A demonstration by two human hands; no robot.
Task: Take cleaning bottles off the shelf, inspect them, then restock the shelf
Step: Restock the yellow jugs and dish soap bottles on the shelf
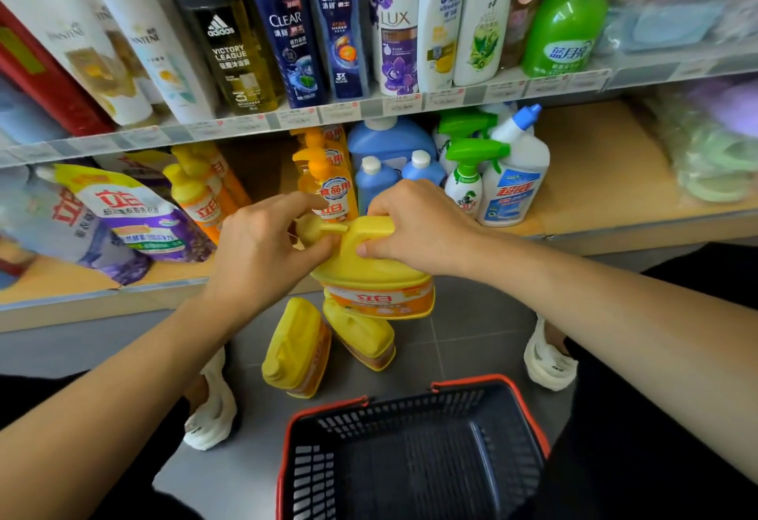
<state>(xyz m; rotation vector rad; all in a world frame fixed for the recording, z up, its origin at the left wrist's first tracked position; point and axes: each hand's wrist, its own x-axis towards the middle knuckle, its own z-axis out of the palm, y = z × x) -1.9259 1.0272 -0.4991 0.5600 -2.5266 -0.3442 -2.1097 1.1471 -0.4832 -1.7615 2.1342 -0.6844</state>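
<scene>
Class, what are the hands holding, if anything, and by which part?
One yellow bottle: the right hand grips its top handle, the left hand pinches its spout.

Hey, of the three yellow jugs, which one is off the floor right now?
The top jug: the right hand grips its handle, the left hand pinches its cap. The left floor jug and right floor jug sit on the tiles below.

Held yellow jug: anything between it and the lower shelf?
Straight ahead, yes: an orange pump bottle and blue bottles stand at the shelf front right behind the yellow jug, gripped by left hand and right hand. Further right, the lower shelf is bare and looks reachable.
</scene>
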